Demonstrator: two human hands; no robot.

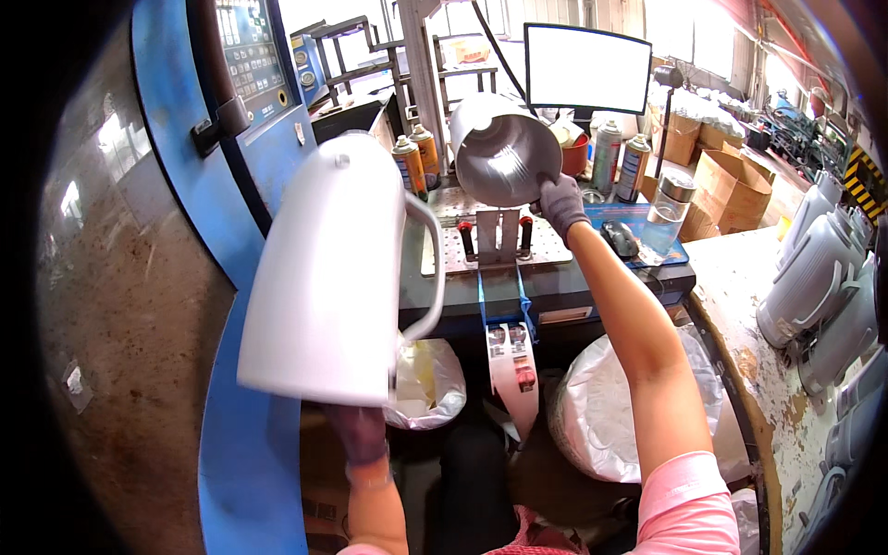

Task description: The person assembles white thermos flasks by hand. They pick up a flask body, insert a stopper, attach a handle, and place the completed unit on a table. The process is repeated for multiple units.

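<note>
My left hand (359, 433), in a dark glove, holds up a large white jug body (319, 268) from its lower end. The jug's curved handle (431, 268) faces right, and the jug hides most of my fingers. Farther off, my gloved right hand (562, 205) is closed at the side of a grey jug body (504, 153). That one is tilted so its wide open end and shiny inside face me. Below it a metal fixture (498, 236) stands on a perforated plate (453, 250), with red-tipped clamps (465, 239) on both sides.
Spray cans (606, 153), a monitor (587, 67), a mouse (620, 239) and a glass bottle (668, 213) stand around the bench. Lined bins (592, 407) sit below. Several grey jugs (814, 277) stand on the right table (740, 305). A blue machine (231, 388) borders the left.
</note>
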